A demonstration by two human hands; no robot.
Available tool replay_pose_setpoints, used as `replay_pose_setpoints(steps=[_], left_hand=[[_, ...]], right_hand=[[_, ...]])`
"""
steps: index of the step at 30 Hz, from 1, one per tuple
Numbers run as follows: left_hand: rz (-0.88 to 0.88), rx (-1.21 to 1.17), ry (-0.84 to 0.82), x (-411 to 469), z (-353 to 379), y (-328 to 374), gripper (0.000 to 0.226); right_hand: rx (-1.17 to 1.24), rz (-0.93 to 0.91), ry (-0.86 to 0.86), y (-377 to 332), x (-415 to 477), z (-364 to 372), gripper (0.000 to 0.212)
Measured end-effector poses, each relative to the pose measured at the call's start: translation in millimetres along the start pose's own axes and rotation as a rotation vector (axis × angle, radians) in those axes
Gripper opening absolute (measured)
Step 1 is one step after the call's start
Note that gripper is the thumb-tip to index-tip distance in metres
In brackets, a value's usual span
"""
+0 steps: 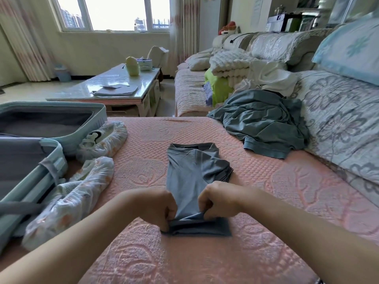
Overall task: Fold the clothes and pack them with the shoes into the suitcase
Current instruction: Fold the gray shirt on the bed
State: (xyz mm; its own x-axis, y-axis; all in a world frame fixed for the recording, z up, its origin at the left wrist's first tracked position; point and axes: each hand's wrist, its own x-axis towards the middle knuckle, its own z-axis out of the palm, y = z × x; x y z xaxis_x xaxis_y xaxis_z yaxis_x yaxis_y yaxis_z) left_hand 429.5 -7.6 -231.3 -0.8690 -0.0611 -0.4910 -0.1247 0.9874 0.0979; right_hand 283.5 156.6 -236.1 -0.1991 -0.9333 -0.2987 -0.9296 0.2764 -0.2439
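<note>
1. The grey-blue knit shirt [192, 171] lies at the centre of the pink quilted cover [266, 181]. It is folded into a narrow strip, with the collar at 12 o'clock and the hem at 6 o'clock. One sleeve cuff projects at 3 o'clock.
2. The left hand [158, 206] has its fingers curled and pinches the near-left corner of the shirt hem. The hem is doubled over at this end.
3. The right hand [219, 201] has its fingers curled and pinches the same fold just beside the left hand, towards 3 o'clock.
4. The pale teal hard-shell suitcase [61, 138] lies open at 9 o'clock of the shirt, showing its grey lining. No brand mark can be read on it.
5. The white-and-black sneaker [96, 136] sits inside a floral fabric cover [114, 138] at 10 o'clock, touching the suitcase wall.
6. The second floral fabric cover [67, 201] lies at 8 o'clock, resting against the suitcase rim. Its contents are hidden.
7. The crumpled teal-grey garment [264, 119] lies at 2 o'clock, well apart from the shirt. The white garment [274, 78] lies beyond it.
8. The glossy white coffee table [86, 89] stands at 11 o'clock and carries a stack of papers [114, 90]. Any print on them is too small to read.
9. The dark-and-white box [275, 22] sits at 1 o'clock. Its lettering is blurred.
</note>
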Motion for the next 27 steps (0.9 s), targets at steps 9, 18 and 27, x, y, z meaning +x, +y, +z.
replay_pose_setpoints(steps=[9,18,27], left_hand=[[-0.028,-0.148,0.432,48.8,-26.7,2.9,0.024],[0.121,-0.172,0.679,151.6,-35.9,3.8,0.039],[-0.217,-0.06,0.417,175.5,-14.0,-18.6,0.058]], right_hand=[[0.258,0.371,0.473,60.9,21.4,-25.6,0.021],[0.091,0.682,0.328,119.7,46.0,-4.6,0.028],[0.363,0.818,0.352,162.5,32.1,-15.2,0.049]])
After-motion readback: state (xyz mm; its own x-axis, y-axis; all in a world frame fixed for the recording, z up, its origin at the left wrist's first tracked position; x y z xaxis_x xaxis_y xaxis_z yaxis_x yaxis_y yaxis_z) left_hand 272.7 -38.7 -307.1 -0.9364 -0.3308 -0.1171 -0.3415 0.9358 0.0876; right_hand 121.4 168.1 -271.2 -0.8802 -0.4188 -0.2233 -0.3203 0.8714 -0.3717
